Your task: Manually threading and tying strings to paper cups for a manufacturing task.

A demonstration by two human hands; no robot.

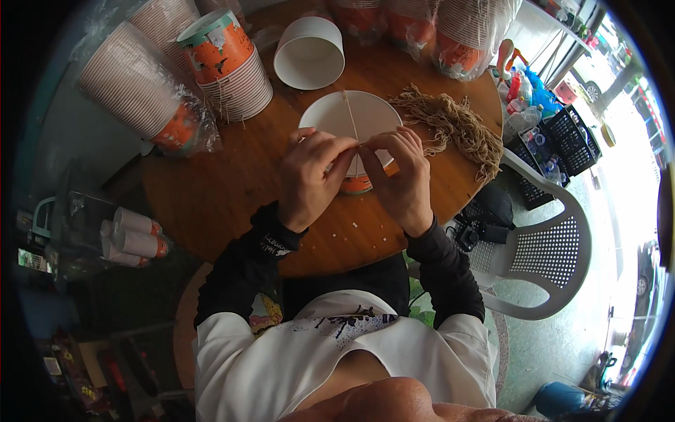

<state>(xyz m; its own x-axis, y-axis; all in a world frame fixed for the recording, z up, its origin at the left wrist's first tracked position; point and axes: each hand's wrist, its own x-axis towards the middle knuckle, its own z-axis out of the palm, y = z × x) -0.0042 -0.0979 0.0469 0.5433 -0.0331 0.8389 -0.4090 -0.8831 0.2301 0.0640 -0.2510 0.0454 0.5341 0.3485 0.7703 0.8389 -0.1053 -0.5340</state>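
A white, dark-splattered shirt (256, 366) fronts a round brown wooden table (232, 183), where the left hand (309, 172) and right hand (403, 176), drawn close, pinch a thin beige string (351, 116) already spanning a white-and-orange paper bowl (323, 112) inward from the near edge, its fastening apparently unfinished.

Round brown wooden table (218, 190) — pale plastic chair (581, 253), greenish floor (538, 344) — bright daylight (626, 169) at right.

On the right stands a light plastic chair (545, 246) bearing a black bag (490, 205); beyond it are black crates (571, 141) and plastic bottles (524, 121)
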